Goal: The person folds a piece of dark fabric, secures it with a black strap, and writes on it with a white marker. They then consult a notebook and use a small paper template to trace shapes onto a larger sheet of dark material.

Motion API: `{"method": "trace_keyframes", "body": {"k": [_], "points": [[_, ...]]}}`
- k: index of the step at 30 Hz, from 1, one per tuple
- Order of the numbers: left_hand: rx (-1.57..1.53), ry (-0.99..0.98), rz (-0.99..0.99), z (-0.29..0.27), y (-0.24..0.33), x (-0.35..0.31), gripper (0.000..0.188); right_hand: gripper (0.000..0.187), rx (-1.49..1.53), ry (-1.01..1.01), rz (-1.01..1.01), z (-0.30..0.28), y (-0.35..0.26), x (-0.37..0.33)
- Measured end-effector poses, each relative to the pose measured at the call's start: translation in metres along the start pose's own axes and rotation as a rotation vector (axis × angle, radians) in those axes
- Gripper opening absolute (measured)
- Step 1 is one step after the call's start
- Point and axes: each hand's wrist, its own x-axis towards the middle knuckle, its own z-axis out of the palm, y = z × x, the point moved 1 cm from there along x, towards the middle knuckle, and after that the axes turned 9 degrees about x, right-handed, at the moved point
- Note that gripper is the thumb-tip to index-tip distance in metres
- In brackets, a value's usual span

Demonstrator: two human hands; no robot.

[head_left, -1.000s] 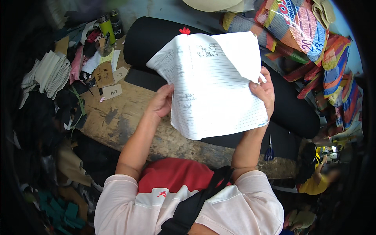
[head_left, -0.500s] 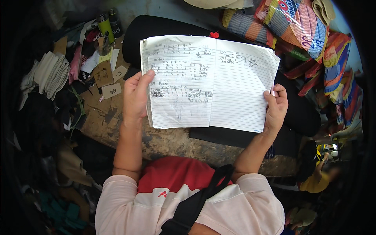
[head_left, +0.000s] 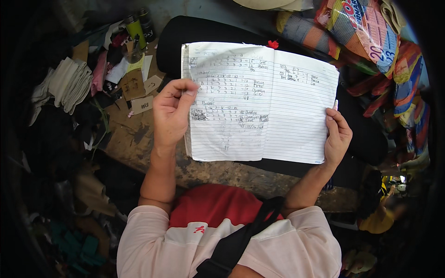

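Note:
An open lined notebook (head_left: 296, 125) is held up in front of me, tilted over a worn wooden table. Handwritten lines and figures fill much of its left page; the right page has a few lines near the top. My left hand (head_left: 172, 113) is closed at the left page's outer edge, thumb and forefinger pinched together there. Its other fingers are curled and partly hidden. At the lower right edge, my right hand (head_left: 338, 135) grips the notebook with the thumb in front and fingers behind.
Behind the notebook lies a large black roll (head_left: 178, 41). Folded pale cloth (head_left: 69, 85), cardboard pieces (head_left: 133, 83) and a green bottle (head_left: 135, 31) crowd the left. Colourful woven sacks (head_left: 361, 34) are heaped at the right. Another person in yellow (head_left: 378, 220) is at the lower right.
My left hand has shifted inward on the left page's edge, its thumb and forefinger now pinched together. The notebook and both hands appear slightly farther right and lower in view.

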Motion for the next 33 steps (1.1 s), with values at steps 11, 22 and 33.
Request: {"method": "trace_keyframes", "body": {"k": [11,22,33], "points": [[-0.004,-0.163,-0.071,0.001,0.012,0.006,0.061,0.023,-0.031,0.041,0.001,-0.005,0.000,-0.006],[-0.011,-0.183,-0.045,0.001,0.013,0.006,0.067,0.024,-0.004,0.139,-0.048,-0.011,0.007,-0.012],[-0.006,-0.137,0.028,0.003,0.015,0.007,0.065,0.022,0.084,0.196,-0.108,0.000,0.000,-0.008]]}}
